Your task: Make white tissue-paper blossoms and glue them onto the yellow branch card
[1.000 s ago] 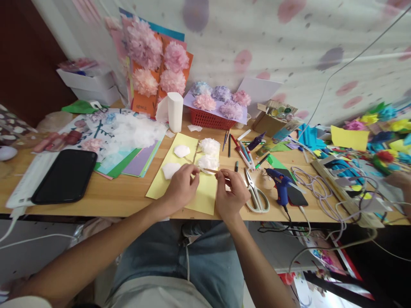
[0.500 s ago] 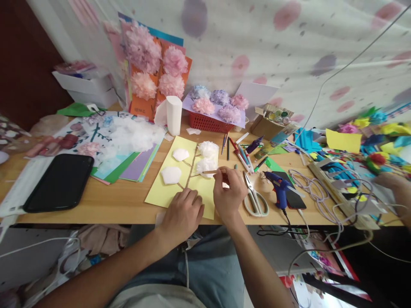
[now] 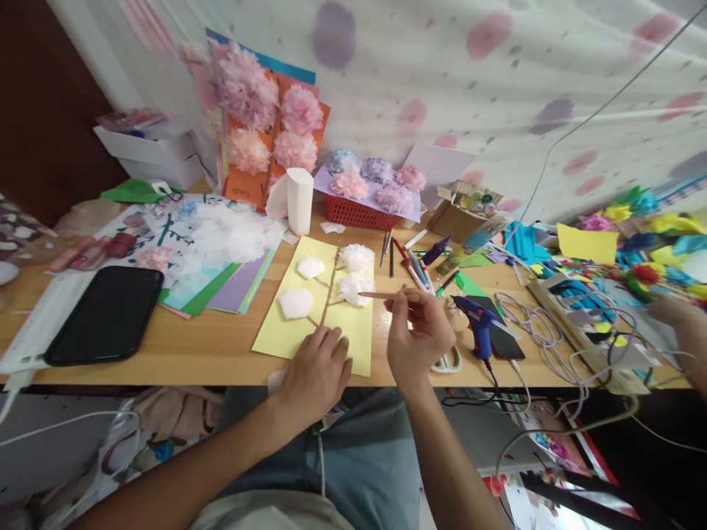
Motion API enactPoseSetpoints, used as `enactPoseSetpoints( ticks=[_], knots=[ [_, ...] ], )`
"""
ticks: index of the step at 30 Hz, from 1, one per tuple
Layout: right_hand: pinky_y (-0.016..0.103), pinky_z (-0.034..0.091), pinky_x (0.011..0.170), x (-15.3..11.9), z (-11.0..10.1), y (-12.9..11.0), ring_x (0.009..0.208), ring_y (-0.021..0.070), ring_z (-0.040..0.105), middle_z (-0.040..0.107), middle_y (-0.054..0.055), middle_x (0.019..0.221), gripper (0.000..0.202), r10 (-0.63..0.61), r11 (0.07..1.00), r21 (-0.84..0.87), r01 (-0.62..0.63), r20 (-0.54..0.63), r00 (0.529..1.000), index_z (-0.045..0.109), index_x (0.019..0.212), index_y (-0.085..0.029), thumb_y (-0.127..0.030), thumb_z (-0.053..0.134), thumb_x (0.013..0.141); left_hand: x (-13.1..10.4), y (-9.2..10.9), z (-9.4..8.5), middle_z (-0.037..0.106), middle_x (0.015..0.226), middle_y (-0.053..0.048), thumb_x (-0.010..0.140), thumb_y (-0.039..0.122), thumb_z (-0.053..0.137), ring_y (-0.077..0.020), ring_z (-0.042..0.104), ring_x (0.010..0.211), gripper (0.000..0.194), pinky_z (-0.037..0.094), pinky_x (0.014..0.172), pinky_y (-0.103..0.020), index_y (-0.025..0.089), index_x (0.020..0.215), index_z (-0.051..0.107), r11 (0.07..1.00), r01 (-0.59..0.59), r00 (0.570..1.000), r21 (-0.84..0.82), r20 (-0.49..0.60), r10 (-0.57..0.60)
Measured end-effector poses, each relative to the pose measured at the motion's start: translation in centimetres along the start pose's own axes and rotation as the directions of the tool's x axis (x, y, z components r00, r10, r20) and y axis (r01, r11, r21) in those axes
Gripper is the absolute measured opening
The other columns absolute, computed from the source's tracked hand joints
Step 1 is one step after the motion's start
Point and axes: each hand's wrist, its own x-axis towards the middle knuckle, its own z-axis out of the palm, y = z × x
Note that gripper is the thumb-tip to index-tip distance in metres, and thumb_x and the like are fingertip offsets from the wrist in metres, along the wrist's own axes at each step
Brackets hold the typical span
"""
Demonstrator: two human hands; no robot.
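Observation:
A yellow sheet of paper (image 3: pixel 281 338) lies on the table with a brown branch shape (image 3: pixel 331 287) on it. Two fluffy white paper flowers (image 3: pixel 356 258) sit along its right side, and two flat white paper pieces (image 3: pixel 295 302) on its left. My left hand (image 3: pixel 320 364) rests flat on the sheet's lower edge, fingers together and pressing on it. My right hand (image 3: pixel 420 331) pinches a thin wooden stick (image 3: pixel 381 295), its tip at the lower white flower (image 3: pixel 356 287). White-handled scissors (image 3: pixel 451 361) are mostly hidden behind my right hand.
A blue glue gun (image 3: pixel 480 327) and a phone lie at right, near tangled cables (image 3: pixel 530 316) and a power strip. Pens (image 3: pixel 417 269) lie behind my right hand. A black tablet (image 3: pixel 104 315) is at left. Another person's hand (image 3: pixel 671 309) shows at far right.
My right hand has moved right, away from the sheet, drawing the stick back with it; more of the stick now shows. The left hand has stayed in place.

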Motion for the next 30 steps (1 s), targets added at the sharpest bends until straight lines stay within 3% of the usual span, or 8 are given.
enactPoseSetpoints(
  ticks=[3, 6, 10, 13, 15, 21, 25, 30],
  knots=[
    [0.030, 0.061, 0.064, -1.0, -1.9, 0.1, 0.070, 0.0170, 0.070, 0.069, 0.003, 0.080, 0.006, -0.121, 0.990, -0.067, 0.122, 0.020, 0.992, 0.066, 0.091, -0.023, -0.020, 0.061, 0.095, -0.3, -0.1, 0.0, 0.067, 0.123, -0.018, 0.096, 0.022, 0.053, -0.0332, 0.058, 0.114, 0.027, 0.053, 0.094, -0.048, 0.012, 0.117, 0.067, 0.998, -0.003, 1.000, -0.055, -0.022, 0.002],
    [0.032, 0.062, 0.072, -2.7, -4.1, 1.2, 0.077, 0.0193, 0.073, 0.074, 0.004, 0.085, 0.022, -0.346, 0.922, -0.154, 0.356, 0.088, 0.934, 0.069, 0.099, -0.025, -0.007, 0.067, 0.088, 0.1, -2.3, -1.1, 0.069, 0.122, -0.015, 0.098, 0.021, 0.049, -0.0281, 0.060, 0.113, 0.029, 0.051, 0.100, -0.044, 0.013, 0.122, 0.066, 0.991, -0.015, 0.997, -0.132, -0.073, 0.005],
    [0.029, 0.063, 0.082, -4.9, -6.0, 4.0, 0.086, 0.0198, 0.076, 0.077, 0.008, 0.102, 0.032, -0.464, 0.819, -0.204, 0.536, 0.312, 0.829, 0.069, 0.115, -0.024, -0.006, 0.067, 0.088, 2.3, -8.9, -5.1, 0.075, 0.108, -0.012, 0.096, 0.020, 0.048, -0.0276, 0.065, 0.102, 0.027, 0.053, 0.092, -0.041, 0.017, 0.109, 0.071, 0.987, 0.151, 0.976, -0.053, -0.148, -0.158],
    [0.030, 0.063, 0.085, -5.7, -6.5, 5.3, 0.094, 0.0216, 0.077, 0.077, 0.010, 0.108, 0.031, -0.444, 0.801, -0.187, 0.569, 0.452, 0.773, 0.068, 0.121, -0.023, -0.010, 0.062, 0.093, 4.1, -13.9, -8.5, 0.075, 0.106, -0.015, 0.092, 0.024, 0.050, -0.0328, 0.067, 0.101, 0.027, 0.051, 0.091, -0.044, 0.016, 0.104, 0.074, 0.915, 0.376, 0.922, 0.145, -0.152, -0.355],
    [0.031, 0.064, 0.086, -5.8, -6.4, 5.5, 0.097, 0.0224, 0.076, 0.077, 0.011, 0.108, 0.030, -0.422, 0.810, -0.170, 0.561, 0.494, 0.760, 0.069, 0.121, -0.021, -0.010, 0.060, 0.094, 4.8, -16.0, -9.7, 0.076, 0.107, -0.015, 0.090, 0.027, 0.051, -0.0330, 0.067, 0.102, 0.029, 0.050, 0.092, -0.043, 0.017, 0.104, 0.074, 0.875, 0.452, 0.890, 0.175, -0.147, -0.431],
    [0.037, 0.064, 0.090, -5.7, -5.9, 5.0, 0.098, 0.0233, 0.074, 0.075, 0.012, 0.109, 0.029, -0.379, 0.860, -0.119, 0.496, 0.502, 0.777, 0.069, 0.121, -0.019, -0.013, 0.060, 0.094, 5.0, -17.0, -9.8, 0.077, 0.109, -0.009, 0.089, 0.034, 0.049, -0.0278, 0.069, 0.100, 0.030, 0.050, 0.092, -0.037, 0.022, 0.101, 0.075, 0.895, 0.444, 0.890, 0.049, -0.137, -0.434],
    [0.038, 0.063, 0.091, -5.8, -6.1, 5.3, 0.101, 0.0241, 0.073, 0.073, 0.014, 0.112, 0.031, -0.366, 0.873, -0.105, 0.477, 0.505, 0.781, 0.067, 0.123, -0.018, -0.013, 0.062, 0.093, 5.3, -17.6, -10.1, 0.076, 0.099, -0.007, 0.087, 0.031, 0.051, -0.0234, 0.068, 0.089, 0.028, 0.051, 0.089, -0.034, 0.022, 0.101, 0.073, 0.880, 0.475, 0.857, -0.004, -0.227, -0.463],
    [0.040, 0.062, 0.091, -5.9, -6.2, 5.6, 0.103, 0.0253, 0.072, 0.072, 0.014, 0.114, 0.033, -0.339, 0.881, -0.104, 0.462, 0.540, 0.770, 0.065, 0.127, -0.019, -0.016, 0.062, 0.094, 5.5, -18.6, -11.1, 0.071, 0.091, -0.006, 0.086, 0.027, 0.053, -0.0201, 0.064, 0.082, 0.022, 0.049, 0.083, -0.031, 0.020, 0.094, 0.073, 0.882, 0.471, 0.849, 0.000, -0.270, -0.453]
  ],
)
